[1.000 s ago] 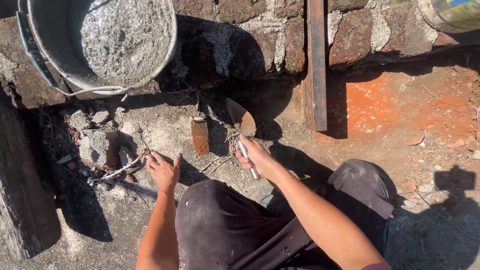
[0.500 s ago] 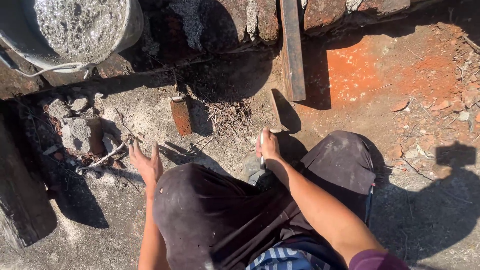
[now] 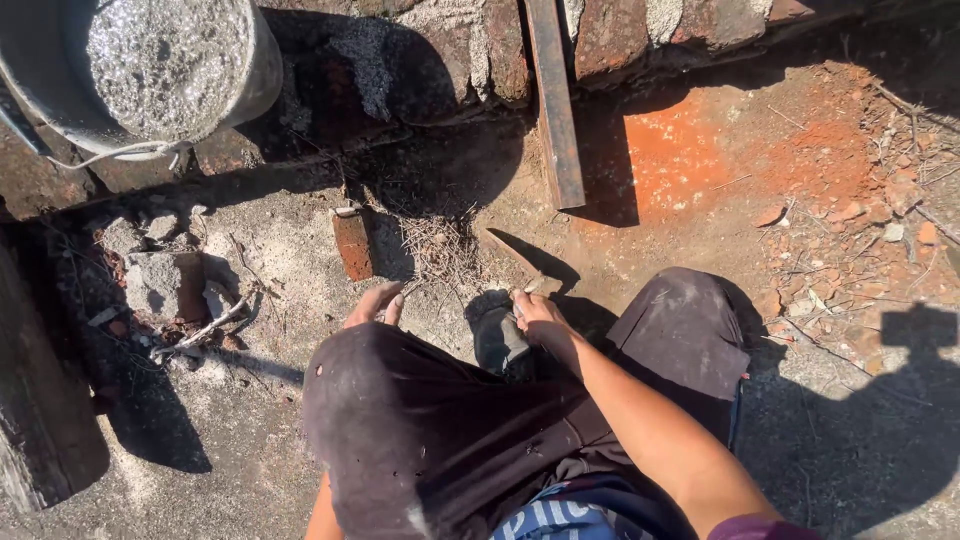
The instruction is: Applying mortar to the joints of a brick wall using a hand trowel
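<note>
Trowel (image 3: 520,262) in our right hand (image 3: 537,312), gripped at the handle, blade pointing far-left along the ground toward the brick (image 3: 352,243), which lies nearer our left hand (image 3: 375,303), open and empty over the knee.

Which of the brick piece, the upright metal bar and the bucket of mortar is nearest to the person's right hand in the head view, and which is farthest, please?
Measured from the right hand, which holds a trowel:
1. Brick piece, on the ground to the hand's left, nearest.
2. Metal bar, straight ahead, leaning on the brick wall; its lower end is only slightly farther than the brick piece.
3. Bucket of mortar, far upper left, clearly farthest.
</note>
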